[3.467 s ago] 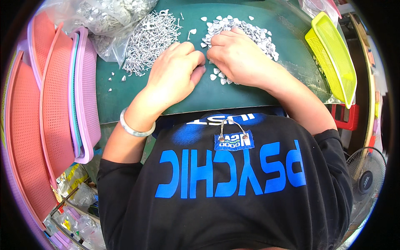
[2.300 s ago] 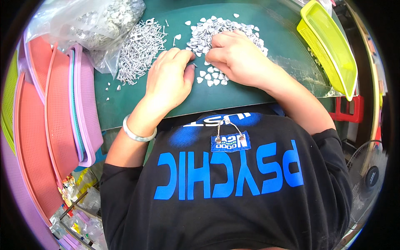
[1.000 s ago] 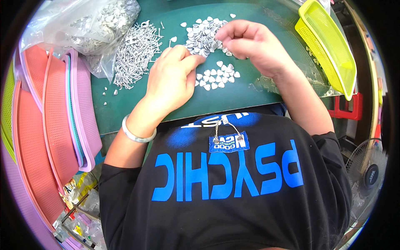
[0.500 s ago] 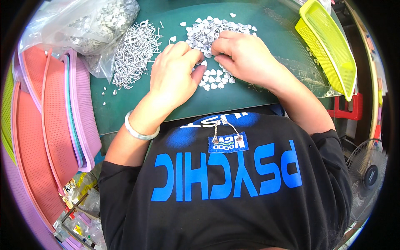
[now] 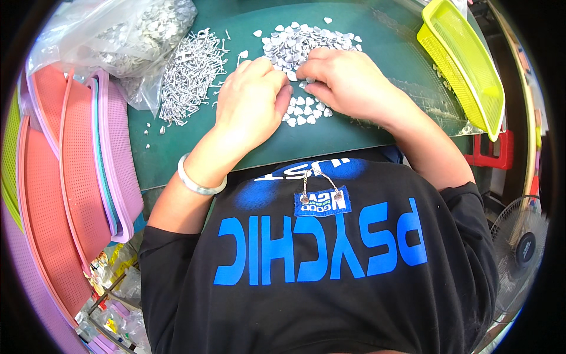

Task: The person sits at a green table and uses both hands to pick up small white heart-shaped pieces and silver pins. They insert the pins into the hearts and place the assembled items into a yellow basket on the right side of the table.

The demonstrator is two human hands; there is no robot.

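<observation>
Silver heart-shaped pieces [image 5: 300,41] are heaped on the green table [image 5: 259,154], and a smaller group of hearts [image 5: 308,109] lies spread nearer to me. My left hand [image 5: 250,97] is left of these, with its fingers curled and its thumb drawn in. Whatever it holds is hidden behind the fingers. At the near edge of the heap, my right hand [image 5: 348,82] has thumb and forefinger in a pinch. A single heart [image 5: 303,84] shows by those fingertips; whether it is gripped I cannot tell. Left of my left hand lies a pile of small silver pin-like metal parts [image 5: 191,76].
At the back left rests a clear plastic bag [image 5: 127,41] full of metal parts. Stacked pink and purple perforated baskets [image 5: 121,153] stand along the left side. A lime-green basket [image 5: 463,71] sits at the table's right edge, with a fan [image 5: 522,251] below it.
My left thumb has closed in toward the fingers, and the heart seen beside it is out of sight. My right hand has shifted slightly left, its fingertips at the heap's near edge.
</observation>
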